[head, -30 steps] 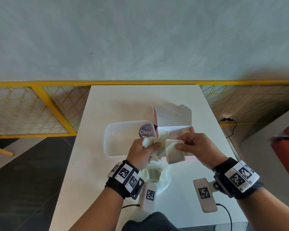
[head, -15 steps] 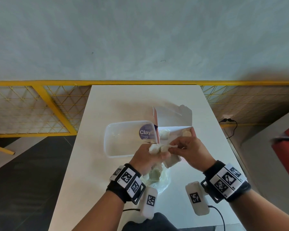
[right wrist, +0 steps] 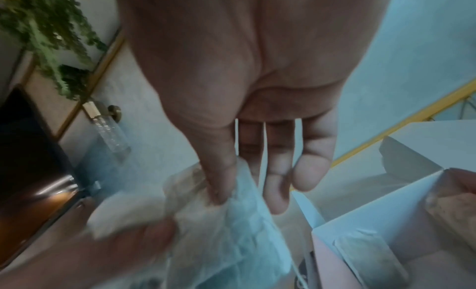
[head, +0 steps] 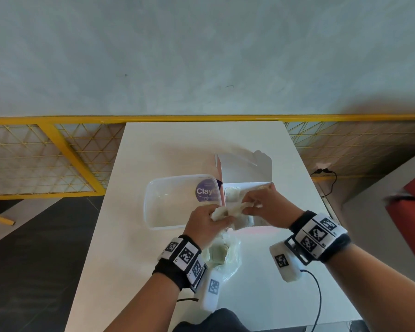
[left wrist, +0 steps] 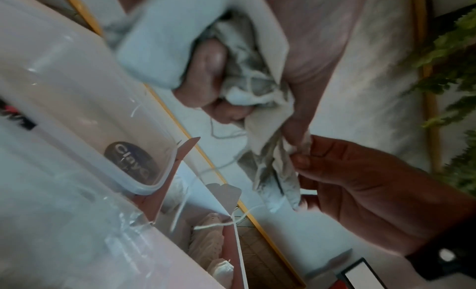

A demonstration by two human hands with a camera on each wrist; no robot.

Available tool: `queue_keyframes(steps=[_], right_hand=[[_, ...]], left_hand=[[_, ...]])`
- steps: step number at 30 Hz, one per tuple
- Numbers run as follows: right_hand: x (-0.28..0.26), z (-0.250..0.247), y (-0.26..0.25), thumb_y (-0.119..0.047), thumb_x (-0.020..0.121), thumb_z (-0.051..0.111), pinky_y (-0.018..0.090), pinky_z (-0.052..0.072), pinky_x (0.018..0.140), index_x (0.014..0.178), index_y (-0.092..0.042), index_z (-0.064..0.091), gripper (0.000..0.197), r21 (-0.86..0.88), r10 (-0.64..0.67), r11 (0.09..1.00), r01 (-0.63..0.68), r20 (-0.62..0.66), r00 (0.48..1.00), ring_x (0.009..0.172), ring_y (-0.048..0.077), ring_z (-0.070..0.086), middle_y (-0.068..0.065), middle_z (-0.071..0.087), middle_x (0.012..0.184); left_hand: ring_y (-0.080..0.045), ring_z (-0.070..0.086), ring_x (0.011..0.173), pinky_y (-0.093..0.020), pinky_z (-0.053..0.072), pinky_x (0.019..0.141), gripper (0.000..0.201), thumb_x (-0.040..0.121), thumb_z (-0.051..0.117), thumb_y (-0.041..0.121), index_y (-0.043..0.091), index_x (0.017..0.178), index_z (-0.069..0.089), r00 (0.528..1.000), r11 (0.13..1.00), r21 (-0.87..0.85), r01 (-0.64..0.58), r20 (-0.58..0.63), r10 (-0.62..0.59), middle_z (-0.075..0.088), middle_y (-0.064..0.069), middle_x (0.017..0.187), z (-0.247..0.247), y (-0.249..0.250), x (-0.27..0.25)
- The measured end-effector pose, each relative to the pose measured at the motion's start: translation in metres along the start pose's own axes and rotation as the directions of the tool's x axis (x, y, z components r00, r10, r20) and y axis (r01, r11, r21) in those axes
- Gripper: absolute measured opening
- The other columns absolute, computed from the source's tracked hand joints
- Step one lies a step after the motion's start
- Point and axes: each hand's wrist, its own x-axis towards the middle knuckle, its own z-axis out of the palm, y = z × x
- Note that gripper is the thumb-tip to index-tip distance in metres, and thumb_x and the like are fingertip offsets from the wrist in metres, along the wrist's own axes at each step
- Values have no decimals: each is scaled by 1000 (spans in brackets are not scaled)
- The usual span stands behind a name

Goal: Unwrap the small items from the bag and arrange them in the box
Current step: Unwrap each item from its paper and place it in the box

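Observation:
My left hand (head: 216, 218) grips one end of a small white paper-wrapped item (head: 230, 210) just in front of the box. My right hand (head: 252, 204) pinches the other end of the wrapper (left wrist: 296, 149) between thumb and forefinger, so the paper is stretched and twisted between both hands. The white and pink cardboard box (head: 247, 171) stands open behind my hands, with a few pale items (head: 233, 195) lying inside. The thin plastic bag (head: 223, 257) lies on the table under my left wrist, with more wrapped items in it. A loose string (left wrist: 219, 225) dangles near the box.
A clear plastic container (head: 173, 202) with a purple label sits left of the box, touching it. The white table (head: 177, 144) ends at a yellow mesh railing (head: 58, 149) by the wall. A cable (head: 318, 295) trails off the near right edge.
My hands drew closer together and rose slightly toward the box. The wrapped block that hung below my fingers is now bunched up, with its paper pulled taut between both hands.

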Motion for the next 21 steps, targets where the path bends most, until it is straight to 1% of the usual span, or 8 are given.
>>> queue_keyframes(steps=[4, 6, 8, 11, 14, 16, 18, 21], right_hand=[[36, -7, 30, -20, 87, 63, 14, 44, 57, 83, -15, 59, 7, 179, 162, 970, -162, 16, 987, 73, 17, 56, -4, 59, 76], [57, -2, 44, -16, 90, 58, 15, 44, 50, 90, -9, 55, 7, 142, 204, 966, -215, 90, 975, 76, 21, 57, 2, 56, 81], [74, 7, 56, -19, 92, 56, 17, 42, 53, 91, -12, 52, 8, 59, 252, 962, -266, 179, 951, 82, 23, 60, 3, 56, 87], [95, 30, 75, -32, 92, 55, 19, 32, 61, 96, -24, 52, 9, -84, 333, 943, -323, 290, 897, 85, 17, 63, -6, 57, 95], [111, 45, 83, -36, 91, 54, 26, 36, 76, 112, -29, 53, 22, -164, 369, 929, -331, 376, 850, 103, 21, 60, -10, 51, 113], [120, 53, 83, -18, 92, 53, 30, 49, 70, 90, -23, 52, 5, -32, 366, 916, -399, 468, 804, 82, 21, 63, 2, 57, 99], [127, 58, 85, -4, 92, 48, 24, 47, 50, 72, -21, 42, 27, 24, 380, 900, -435, 446, 810, 56, 14, 57, 4, 51, 71], [137, 68, 94, -5, 84, 61, 27, 56, 66, 71, -32, 44, 34, 84, 428, 867, -492, 379, 820, 71, 15, 62, -4, 56, 76]], left_hand=[[-3, 48, 49, -8, 34, 46, 21, 79, 69, 22, 18, 60, 62, 990, 989, 64, 137, -44, -134, 56, 9, 53, 2, -16, 1], [-5, 50, 46, -12, 37, 45, 22, 80, 66, 23, 19, 60, 61, 988, 984, 94, 153, 4, -154, 57, 9, 54, 12, -21, -1], [-12, 62, 59, -23, 51, 56, 11, 81, 66, 25, 17, 75, 69, 979, 973, 130, 191, 41, -198, 68, 3, 69, 22, -26, 1], [-15, 66, 74, -24, 53, 67, 11, 82, 64, 20, 20, 90, 71, 962, 951, 195, 241, 77, -260, 71, 3, 85, 32, -34, 10], [-15, 65, 84, -22, 53, 76, 37, 83, 59, 15, 31, 116, 62, 941, 930, 247, 271, 133, -310, 67, 6, 106, 37, -38, 17], [-18, 66, 94, -26, 53, 84, 49, 85, 56, 15, 33, 130, 52, 928, 909, 313, 276, 160, -337, 64, 4, 117, 40, -41, 20], [-17, 63, 104, -27, 50, 92, 50, 87, 55, 16, 30, 135, 49, 922, 881, 396, 257, 172, -346, 63, 3, 124, 41, -43, 24], [-14, 59, 112, -24, 45, 99, 50, 89, 55, 16, 29, 137, 47, 921, 871, 439, 223, 197, -336, 61, 3, 127, 41, -44, 26]])
